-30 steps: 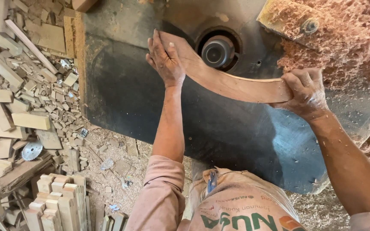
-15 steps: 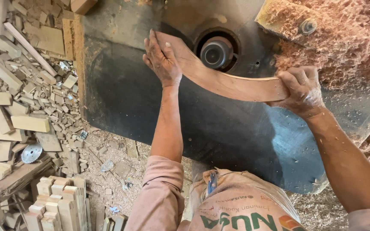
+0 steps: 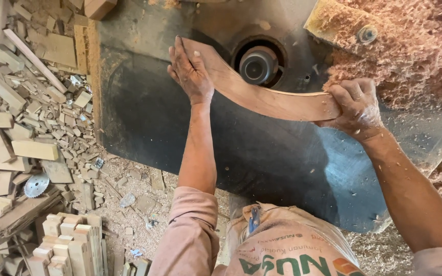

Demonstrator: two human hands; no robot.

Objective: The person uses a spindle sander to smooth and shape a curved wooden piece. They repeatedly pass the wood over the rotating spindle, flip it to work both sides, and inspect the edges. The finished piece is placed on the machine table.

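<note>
Left hand (image 3: 190, 71) lies flat, fingers spread, on the curved wooden piece (image 3: 262, 94); right hand (image 3: 354, 105) grips its far end. The curve rests on the dark counter (image 3: 180, 133) against the spindle cutter (image 3: 257, 65). Best fed steadily, fingertips clear.

Curved wooden piece (image 3: 262, 94): reddish-brown, lying flat on the dark machine table (image 3: 180, 148), arcing from ten o'clock toward three o'clock, its concave edge touching the round spindle cutter (image 3: 258, 65).
</note>
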